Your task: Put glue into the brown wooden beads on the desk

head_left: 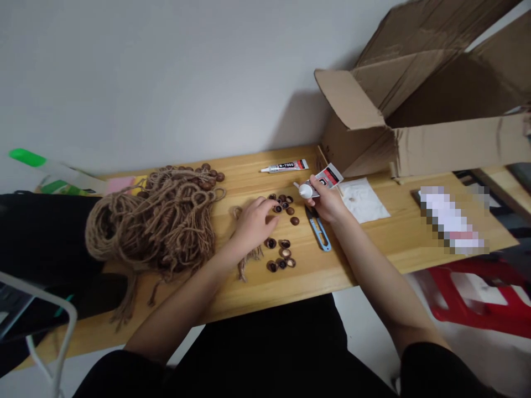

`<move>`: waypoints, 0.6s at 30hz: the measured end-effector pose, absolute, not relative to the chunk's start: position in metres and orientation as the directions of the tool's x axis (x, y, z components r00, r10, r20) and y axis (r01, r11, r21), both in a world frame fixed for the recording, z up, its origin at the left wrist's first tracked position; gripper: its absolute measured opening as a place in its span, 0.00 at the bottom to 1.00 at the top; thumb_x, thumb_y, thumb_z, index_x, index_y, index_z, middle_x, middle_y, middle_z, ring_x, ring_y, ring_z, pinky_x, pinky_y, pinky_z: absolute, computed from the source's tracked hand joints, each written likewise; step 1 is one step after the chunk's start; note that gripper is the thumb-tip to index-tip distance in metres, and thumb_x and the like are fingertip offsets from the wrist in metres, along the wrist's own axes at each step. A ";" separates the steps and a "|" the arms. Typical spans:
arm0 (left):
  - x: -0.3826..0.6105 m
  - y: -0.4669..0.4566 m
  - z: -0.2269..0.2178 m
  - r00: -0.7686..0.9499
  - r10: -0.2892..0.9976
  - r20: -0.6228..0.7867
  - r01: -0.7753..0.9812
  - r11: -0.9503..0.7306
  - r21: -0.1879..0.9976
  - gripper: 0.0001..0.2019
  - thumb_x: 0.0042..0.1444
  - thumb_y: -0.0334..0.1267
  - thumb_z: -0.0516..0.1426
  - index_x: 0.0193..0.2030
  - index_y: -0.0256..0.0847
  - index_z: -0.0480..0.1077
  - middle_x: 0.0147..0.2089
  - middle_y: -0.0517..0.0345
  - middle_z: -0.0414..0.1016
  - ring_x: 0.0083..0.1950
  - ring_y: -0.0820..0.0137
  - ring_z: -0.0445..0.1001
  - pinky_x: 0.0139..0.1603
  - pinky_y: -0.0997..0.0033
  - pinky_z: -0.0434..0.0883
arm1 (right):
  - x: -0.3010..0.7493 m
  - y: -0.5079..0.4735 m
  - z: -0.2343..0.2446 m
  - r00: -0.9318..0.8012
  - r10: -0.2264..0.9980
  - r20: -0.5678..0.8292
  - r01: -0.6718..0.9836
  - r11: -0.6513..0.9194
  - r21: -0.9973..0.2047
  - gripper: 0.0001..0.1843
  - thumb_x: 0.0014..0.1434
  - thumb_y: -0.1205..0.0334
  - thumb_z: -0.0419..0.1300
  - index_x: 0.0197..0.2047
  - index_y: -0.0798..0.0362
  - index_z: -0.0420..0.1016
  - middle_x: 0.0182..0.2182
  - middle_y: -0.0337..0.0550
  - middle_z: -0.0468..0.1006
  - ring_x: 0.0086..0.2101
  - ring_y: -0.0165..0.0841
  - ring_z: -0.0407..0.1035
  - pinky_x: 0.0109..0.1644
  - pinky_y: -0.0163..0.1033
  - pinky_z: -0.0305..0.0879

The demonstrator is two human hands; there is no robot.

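My right hand (pixel 327 203) is closed round a white glue tube with a red and black label (pixel 319 183), its nozzle pointing left above the wooden table (pixel 373 249). My left hand (pixel 254 223) reaches over a small group of brown nut shells (pixel 284 203), its fingers curled and pinching at one shell. A second cluster of shells (pixel 281 254) lies nearer me. A short knotted piece of jute cord (pixel 247 260) runs under my left wrist.
A big heap of jute cord with brown beads (pixel 157 221) fills the table's left side. A second glue tube (pixel 286 166) lies at the back, blue snips (pixel 318 229) by my right hand, a white cloth (pixel 364 200), an open cardboard box (pixel 415 110), a red stool (pixel 477 298).
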State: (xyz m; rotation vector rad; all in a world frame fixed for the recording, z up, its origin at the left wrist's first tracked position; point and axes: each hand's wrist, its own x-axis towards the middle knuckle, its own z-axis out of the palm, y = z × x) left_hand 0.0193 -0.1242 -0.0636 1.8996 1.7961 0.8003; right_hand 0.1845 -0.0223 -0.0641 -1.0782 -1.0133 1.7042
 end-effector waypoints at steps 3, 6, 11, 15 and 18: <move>0.021 -0.123 -0.074 0.016 0.982 0.186 0.769 -0.131 0.626 0.14 0.56 0.32 0.56 0.49 0.39 0.70 0.46 0.51 0.71 0.41 0.66 0.72 0.47 0.62 0.70 | 0.185 -0.021 -0.067 -0.254 0.945 -0.205 -0.246 -0.268 -0.932 0.27 0.35 0.42 0.70 0.23 0.55 0.63 0.15 0.32 0.65 0.14 0.20 0.55 0.15 0.30 0.47; 0.023 -0.126 -0.077 0.009 0.976 0.220 0.799 -0.139 0.585 0.15 0.57 0.32 0.55 0.52 0.37 0.68 0.47 0.49 0.70 0.44 0.63 0.71 0.47 0.62 0.71 | 0.186 -0.020 -0.068 -0.261 0.943 -0.207 -0.215 -0.266 -0.940 0.27 0.37 0.42 0.69 0.22 0.54 0.63 0.14 0.33 0.65 0.14 0.20 0.55 0.15 0.30 0.47; 0.022 -0.126 -0.078 0.056 0.978 0.202 0.835 -0.157 0.527 0.16 0.58 0.33 0.54 0.54 0.37 0.69 0.46 0.48 0.70 0.47 0.61 0.70 0.49 0.60 0.69 | 0.185 -0.021 -0.066 -0.250 0.945 -0.212 -0.189 -0.262 -0.946 0.25 0.41 0.43 0.68 0.23 0.55 0.65 0.17 0.35 0.68 0.14 0.20 0.54 0.14 0.30 0.46; 0.020 -0.125 -0.080 0.056 0.979 0.197 0.808 -0.160 0.567 0.16 0.58 0.33 0.54 0.53 0.38 0.70 0.44 0.50 0.70 0.46 0.62 0.70 0.48 0.61 0.69 | 0.185 -0.020 -0.068 -0.260 0.941 -0.217 -0.194 -0.271 -0.943 0.26 0.37 0.43 0.69 0.21 0.55 0.64 0.15 0.34 0.67 0.14 0.20 0.53 0.14 0.30 0.46; 0.019 -0.125 -0.081 0.057 0.979 0.196 0.793 -0.164 0.587 0.16 0.58 0.33 0.54 0.53 0.38 0.70 0.44 0.51 0.70 0.46 0.63 0.70 0.49 0.62 0.69 | 0.185 -0.020 -0.070 -0.261 0.943 -0.206 -0.188 -0.259 -0.947 0.25 0.39 0.43 0.69 0.21 0.54 0.64 0.15 0.34 0.66 0.14 0.20 0.53 0.14 0.30 0.47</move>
